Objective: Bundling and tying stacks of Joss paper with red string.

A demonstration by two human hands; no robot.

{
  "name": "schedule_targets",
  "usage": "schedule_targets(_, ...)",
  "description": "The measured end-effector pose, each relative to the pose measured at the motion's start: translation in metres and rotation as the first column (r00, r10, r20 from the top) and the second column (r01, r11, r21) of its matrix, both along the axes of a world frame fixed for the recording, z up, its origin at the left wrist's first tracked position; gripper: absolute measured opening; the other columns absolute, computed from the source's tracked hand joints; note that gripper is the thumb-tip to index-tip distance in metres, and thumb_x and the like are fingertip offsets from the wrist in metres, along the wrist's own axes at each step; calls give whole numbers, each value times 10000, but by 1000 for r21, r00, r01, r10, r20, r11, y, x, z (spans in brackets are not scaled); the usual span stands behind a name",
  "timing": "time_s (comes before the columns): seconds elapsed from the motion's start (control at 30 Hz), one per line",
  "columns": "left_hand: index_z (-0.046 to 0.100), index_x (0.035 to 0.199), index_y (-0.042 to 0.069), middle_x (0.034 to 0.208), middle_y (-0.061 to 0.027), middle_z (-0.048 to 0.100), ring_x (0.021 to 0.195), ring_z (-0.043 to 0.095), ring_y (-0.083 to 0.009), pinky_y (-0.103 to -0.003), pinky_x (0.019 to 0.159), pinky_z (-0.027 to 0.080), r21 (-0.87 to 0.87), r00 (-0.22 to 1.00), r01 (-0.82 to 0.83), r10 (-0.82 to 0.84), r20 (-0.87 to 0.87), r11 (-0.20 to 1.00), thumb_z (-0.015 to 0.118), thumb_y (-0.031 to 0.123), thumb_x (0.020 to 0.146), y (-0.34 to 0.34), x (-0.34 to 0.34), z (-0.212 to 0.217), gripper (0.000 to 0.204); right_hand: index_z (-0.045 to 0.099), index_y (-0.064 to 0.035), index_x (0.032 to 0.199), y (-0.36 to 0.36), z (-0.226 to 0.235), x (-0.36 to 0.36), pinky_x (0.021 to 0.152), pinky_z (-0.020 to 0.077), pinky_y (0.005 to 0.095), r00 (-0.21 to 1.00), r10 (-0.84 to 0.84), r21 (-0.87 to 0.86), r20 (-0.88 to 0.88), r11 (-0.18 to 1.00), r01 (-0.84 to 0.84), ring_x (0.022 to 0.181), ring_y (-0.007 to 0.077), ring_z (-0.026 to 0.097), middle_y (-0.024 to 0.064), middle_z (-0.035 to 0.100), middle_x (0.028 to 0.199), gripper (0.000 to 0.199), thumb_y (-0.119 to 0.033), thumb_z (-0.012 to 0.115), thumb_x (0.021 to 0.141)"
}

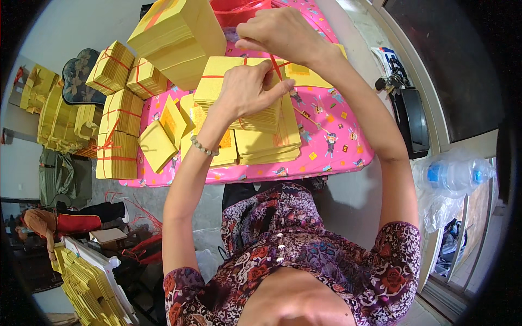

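A thick stack of yellow paper (239, 107) lies before me on the table, a red ribbon (213, 76) running across its top. My left hand (246, 88) rests on this stack, its fingers curled over and its thumb stretched to the right. A bead bracelet (204, 146) circles that wrist. Raised above the stack's far right side, my right hand (283, 33) is closed in a fist. A length of red ribbon rises from beside my left fingers toward it; the grip itself is partly hidden. Flat yellow sheets (269, 149) lie under and beside the stack.
Ribbon-tied yellow bundles (120, 112) are piled along the table's left edge, near a tall yellow block (187, 41). A red tub (239, 12) stands at the back on the pink patterned cover (330, 130). A person (41, 221) handles more yellow paper at lower left.
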State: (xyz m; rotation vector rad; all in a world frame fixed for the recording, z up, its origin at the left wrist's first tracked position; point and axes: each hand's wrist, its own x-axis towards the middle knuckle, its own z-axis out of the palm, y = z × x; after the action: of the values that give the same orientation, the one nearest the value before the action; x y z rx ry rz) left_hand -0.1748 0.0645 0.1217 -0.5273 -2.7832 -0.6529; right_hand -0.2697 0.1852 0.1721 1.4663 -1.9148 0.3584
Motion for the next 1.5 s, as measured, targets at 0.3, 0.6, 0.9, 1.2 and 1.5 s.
schedule_targets(0.3,599,723,27,611,-185,588,614,581,-380,-485,610,446,1,998,-64,64,-6,998,405,365,939,-7,-7,-6,445,648,-62,880,28,14,20,610,456,296,709,71,1,702,995,-100,651,101,565,36,600,700,208,-253,568,891)
schedule_targets(0.6,623,822,57,673,-151,609,699,589,-361,-455,660,445,51,983,25,-34,178,998,377,410,949,-17,-13,2,448,602,-21,1022,79,-30,10,758,434,264,730,100,-24,676,993,-114,831,104,539,30,593,847,235,-211,490,940)
schedule_targets(0.9,652,869,29,736,-124,651,691,624,-237,-326,642,465,289,908,99,-205,365,952,454,315,934,-28,-22,3,354,608,-35,920,67,-50,58,648,459,392,711,-4,41,703,999,-35,717,315,587,147,596,796,182,-175,512,856)
schedule_targets(1.2,662,878,25,787,-107,653,690,622,-247,-340,649,495,255,954,290,-301,6,922,612,156,831,-26,-9,6,148,594,-21,965,78,-69,42,609,466,311,440,133,-107,888,991,-83,656,180,560,74,583,771,252,-238,473,920)
schedule_targets(1.5,644,1013,106,855,-44,602,685,614,-235,-323,580,509,-93,884,248,-265,-385,964,607,55,743,-25,-5,-12,277,618,-38,1033,55,-89,22,546,430,225,112,230,-225,967,973,-53,596,50,464,-31,527,743,251,-224,473,947)
